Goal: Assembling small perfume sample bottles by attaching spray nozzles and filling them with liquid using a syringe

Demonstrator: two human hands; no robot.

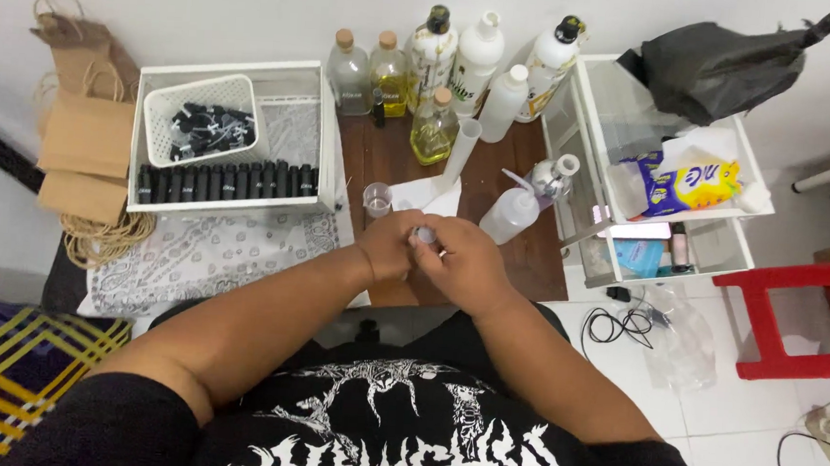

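My left hand [390, 246] and my right hand [466, 260] meet over the near edge of a small brown wooden table [529, 254]. Both close around a small clear bottle with a pale round top [425, 234], mostly hidden by my fingers. Just beyond my hands stands a small clear cup [377, 199] beside a white folded paper [432, 196]. A white squeeze bottle [510, 215] lies tilted to the right of my hands.
Several glass and plastic bottles [436, 124] with yellow and clear liquids stand at the table's back. A white tray [234, 131] on the left holds a row of small black bottles and a basket of black caps. A white rack [668, 181] and red stool [794, 319] sit right.
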